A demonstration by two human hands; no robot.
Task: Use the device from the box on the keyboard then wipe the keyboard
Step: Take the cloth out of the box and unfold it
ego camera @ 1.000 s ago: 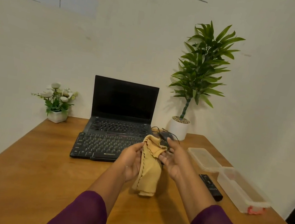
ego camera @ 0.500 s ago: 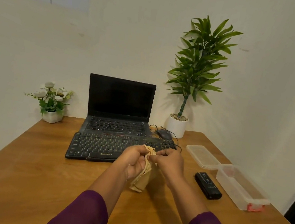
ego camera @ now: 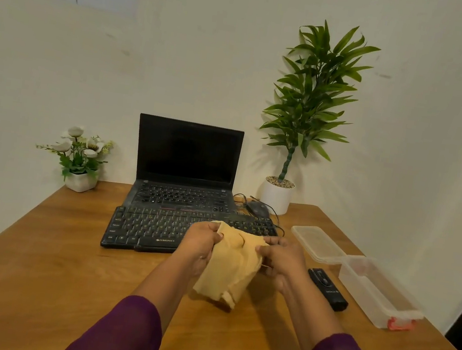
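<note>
I pinch the cloth (ego camera: 230, 266) in both hands; the keyboard (ego camera: 156, 231) lies just beyond, long axis crosswise.

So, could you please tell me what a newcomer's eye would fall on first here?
The left hand and right hand hold a crumpled yellow cloth centre frame, just before the black external keyboard. Behind it stands an open black laptop, a tall green potted plant to its right.
</note>
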